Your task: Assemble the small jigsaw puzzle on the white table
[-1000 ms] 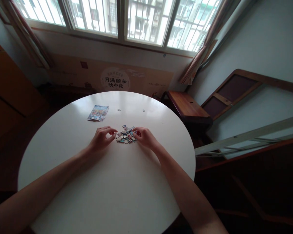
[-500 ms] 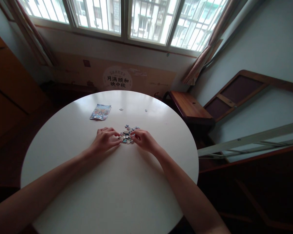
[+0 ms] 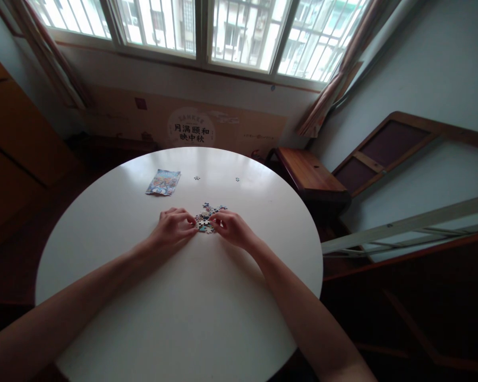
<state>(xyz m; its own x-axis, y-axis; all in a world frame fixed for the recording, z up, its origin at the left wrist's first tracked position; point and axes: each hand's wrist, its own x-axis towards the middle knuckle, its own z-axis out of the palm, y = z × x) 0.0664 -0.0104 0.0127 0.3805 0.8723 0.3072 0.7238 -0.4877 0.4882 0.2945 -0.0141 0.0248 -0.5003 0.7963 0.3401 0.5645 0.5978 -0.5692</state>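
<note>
A small heap of jigsaw puzzle pieces (image 3: 206, 225) lies on the round white table (image 3: 175, 307), between my two hands. At the heap's left edge rests my left hand (image 3: 174, 225), its fingers curved and its thumb apart from the index finger, with nothing visible between them. My right hand (image 3: 231, 227) reaches in from the other side, thumb and index finger pinched over the heap. What looks like a jigsaw piece is at those fingertips, though its outline is hard to separate from the pieces beneath.
Beyond my left hand lies a colourful printed packet (image 3: 163, 182). Two loose bits, apparently single puzzle pieces, sit farther back: one at the centre (image 3: 197, 178), another to the right (image 3: 237, 179). A wooden bench (image 3: 308, 170) stands past the table's right rim, below the window (image 3: 242, 32).
The fingertips of my right hand have shifted slightly to the left over the heap. My left hand stays almost in place. The packet and the two loose bits have not moved.
</note>
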